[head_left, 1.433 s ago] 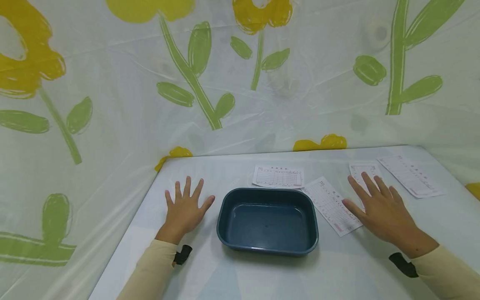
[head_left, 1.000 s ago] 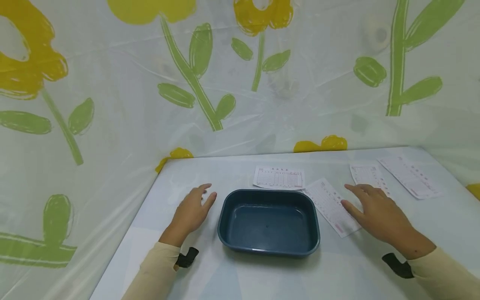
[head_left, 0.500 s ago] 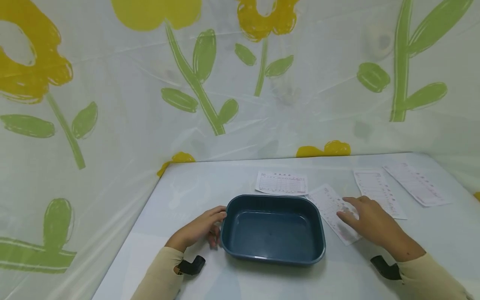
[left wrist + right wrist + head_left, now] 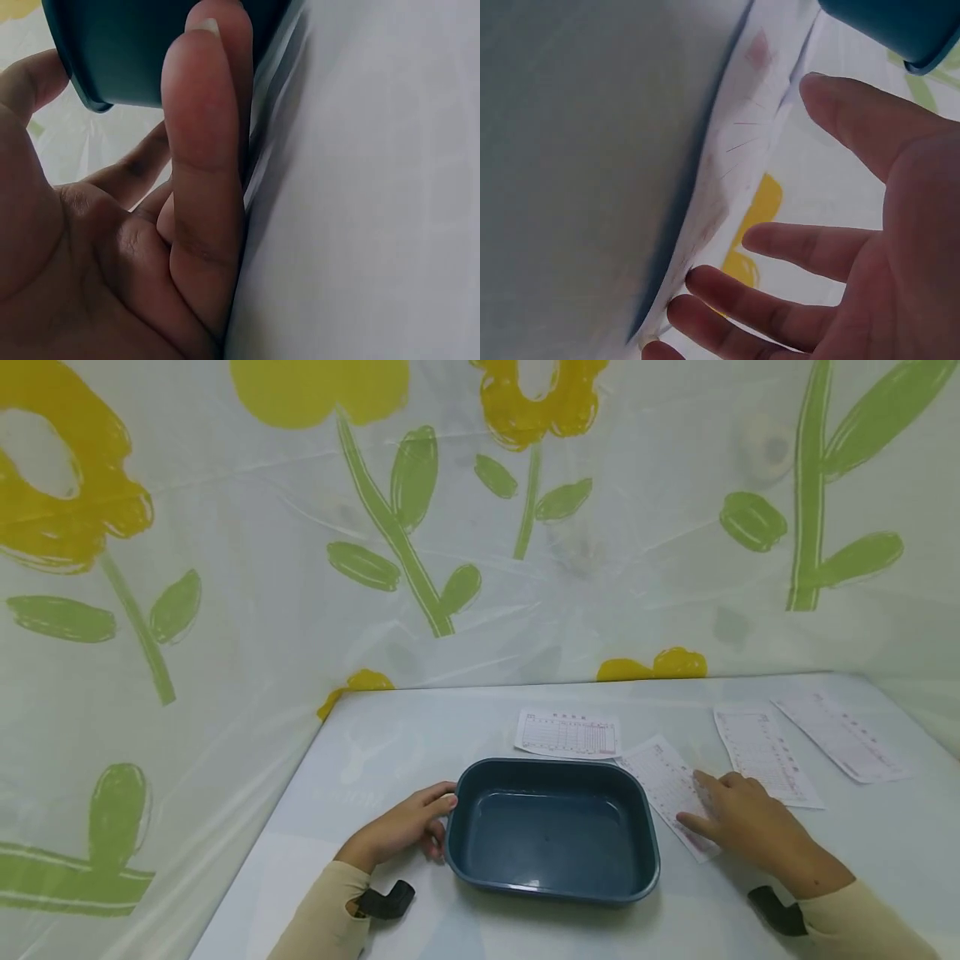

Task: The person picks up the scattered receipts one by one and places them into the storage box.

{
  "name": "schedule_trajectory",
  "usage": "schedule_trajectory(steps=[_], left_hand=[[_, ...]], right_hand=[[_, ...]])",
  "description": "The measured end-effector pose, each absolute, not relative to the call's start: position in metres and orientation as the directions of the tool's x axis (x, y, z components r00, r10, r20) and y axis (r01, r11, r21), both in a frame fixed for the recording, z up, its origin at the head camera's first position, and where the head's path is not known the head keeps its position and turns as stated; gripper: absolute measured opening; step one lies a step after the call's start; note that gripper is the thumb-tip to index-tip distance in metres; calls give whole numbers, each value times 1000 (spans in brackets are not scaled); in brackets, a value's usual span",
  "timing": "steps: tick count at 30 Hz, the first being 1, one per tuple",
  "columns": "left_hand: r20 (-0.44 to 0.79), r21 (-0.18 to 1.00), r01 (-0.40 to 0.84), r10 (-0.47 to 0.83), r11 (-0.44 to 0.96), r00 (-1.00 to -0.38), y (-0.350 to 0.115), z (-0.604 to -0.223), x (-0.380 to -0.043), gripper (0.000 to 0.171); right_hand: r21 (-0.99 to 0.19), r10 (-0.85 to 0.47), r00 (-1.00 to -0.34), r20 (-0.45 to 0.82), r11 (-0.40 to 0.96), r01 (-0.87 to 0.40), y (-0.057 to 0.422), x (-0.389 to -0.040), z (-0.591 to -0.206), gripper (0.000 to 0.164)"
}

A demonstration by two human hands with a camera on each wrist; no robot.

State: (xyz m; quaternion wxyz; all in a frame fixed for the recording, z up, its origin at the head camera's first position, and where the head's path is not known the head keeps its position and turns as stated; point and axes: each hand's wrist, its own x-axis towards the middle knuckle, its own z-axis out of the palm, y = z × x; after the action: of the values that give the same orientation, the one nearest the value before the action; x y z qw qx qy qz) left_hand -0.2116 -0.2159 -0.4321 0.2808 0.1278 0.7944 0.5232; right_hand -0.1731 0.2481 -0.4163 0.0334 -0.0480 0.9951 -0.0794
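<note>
A dark blue rectangular plastic tub (image 4: 555, 839) stands on the white table. At its left end is my left hand (image 4: 405, 827), the thumb right at the rim and the other fingers beside the outer wall. In the left wrist view, the nearest fingers (image 4: 199, 112) run fairly straight along the tabletop toward the tub wall (image 4: 127, 52). My right hand (image 4: 750, 827), fingers loosely spread, is over a printed paper slip (image 4: 663, 777) to the right of the tub. The right wrist view has its fingertips near the slip (image 4: 720, 165), with nothing held.
Behind the tub lies another printed slip (image 4: 567, 734). Two more slips, one nearer (image 4: 768, 756) and one farther right (image 4: 840, 735), lie beyond my right hand. A flower-patterned curtain (image 4: 285, 610) hangs behind and left of the table.
From spread above the table, my left hand has come right and down to the tub's left rim. My right hand has lowered toward the slip, its fingers less spread.
</note>
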Motion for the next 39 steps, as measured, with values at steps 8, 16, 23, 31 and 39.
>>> schedule_trajectory(steps=[8,16,23,31,39], left_hand=[[-319,900,-89,504,428,-803,-217,-435,-214,64],[-314,900,-86,500,427,-807,-216,-435,-214,64],[-314,903,-93,496,420,-809,-216,-433,-212,64],[-308,899,-76,500,431,-810,-216,-432,-211,60],[-301,903,-71,507,424,-808,-214,-431,-211,60]], right_hand=[[-175,-69,-989,-133,984,-45,248,-176,-418,104],[-194,-67,-992,-111,980,-44,244,-175,-422,104],[-197,-73,-992,-105,979,-52,243,-176,-421,103],[-262,-134,-988,-74,959,-110,243,-175,-419,95],[-357,-108,-985,-138,933,-52,242,-176,-422,97]])
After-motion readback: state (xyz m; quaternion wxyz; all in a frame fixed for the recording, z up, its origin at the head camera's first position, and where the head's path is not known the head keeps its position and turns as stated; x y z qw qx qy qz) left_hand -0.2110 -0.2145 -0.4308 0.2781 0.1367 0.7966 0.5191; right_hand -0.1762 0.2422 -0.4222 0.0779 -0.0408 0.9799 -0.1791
